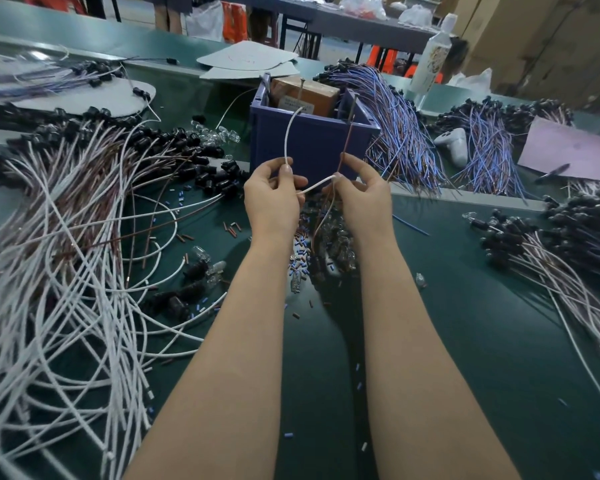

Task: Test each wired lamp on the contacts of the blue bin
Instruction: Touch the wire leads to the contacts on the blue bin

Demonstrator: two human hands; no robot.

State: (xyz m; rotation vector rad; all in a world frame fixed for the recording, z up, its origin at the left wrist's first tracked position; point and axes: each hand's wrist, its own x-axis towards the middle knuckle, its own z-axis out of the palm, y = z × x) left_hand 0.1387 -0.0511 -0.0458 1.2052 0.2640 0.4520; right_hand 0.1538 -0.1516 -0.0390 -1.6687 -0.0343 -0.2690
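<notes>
Along the left edge of your dark green table (465,323) lies one sprawling heap of white and brown wired lamps with black sockets (66,254), too many to count. Your left hand (272,199) pinches a thin white wire (286,140) between thumb and forefinger, the other fingers curled. That wire arcs up to one of two upright metal pins (302,90) in the single blue plastic bin (312,143), which stands mid-table just beyond your hands with one brown cardboard box (305,93) inside.

Your right hand (362,199) pinches a thin brown wire (345,143) that rises toward the second pin (353,105) at the bin's right corner. Both wires loop below your right hand and drop between your forearms into a litter of small clear glass bulbs (340,251); the lamp end is blurred there.

Right of the bin lie two bundles of blue and brown wires (395,133), one white plastic handset (454,145) and one pink sheet (568,150). Another heap of black-socketed lamps (568,244) sits at the right edge.
</notes>
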